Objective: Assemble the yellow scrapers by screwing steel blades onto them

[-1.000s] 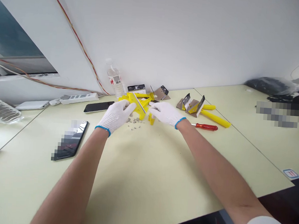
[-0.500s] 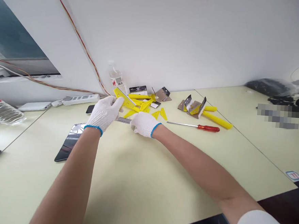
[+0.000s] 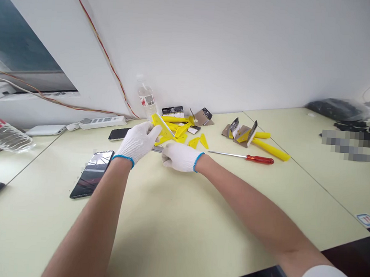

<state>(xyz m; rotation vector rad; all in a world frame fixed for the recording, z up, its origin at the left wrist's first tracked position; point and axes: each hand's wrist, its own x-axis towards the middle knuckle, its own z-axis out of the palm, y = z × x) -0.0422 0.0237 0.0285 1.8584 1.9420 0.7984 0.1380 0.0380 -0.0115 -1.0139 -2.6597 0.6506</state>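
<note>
- Closer together than half a second back: white knit-gloved left hand (image 3: 138, 143) and white knit-gloved right hand (image 3: 181, 157)
- Left: closed around flat yellow plastic frame (image 3: 164, 128) with thin steel edge, above pale green desk (image 3: 179, 226)
- Right: beside narrow steel strip (image 3: 157, 149), grip impossible to tell
- Further right: loose yellow plastic wedges (image 3: 194, 142), red-handled steel screwdriver (image 3: 259, 159)

Two gloved hands (image 3: 138, 143), two bare forearms (image 3: 86, 228), three phones (image 3: 92, 174), one screwdriver (image 3: 259, 159), one bottle (image 3: 146, 100), one power strip (image 3: 102, 122) and one power bank (image 3: 45, 130).
</note>
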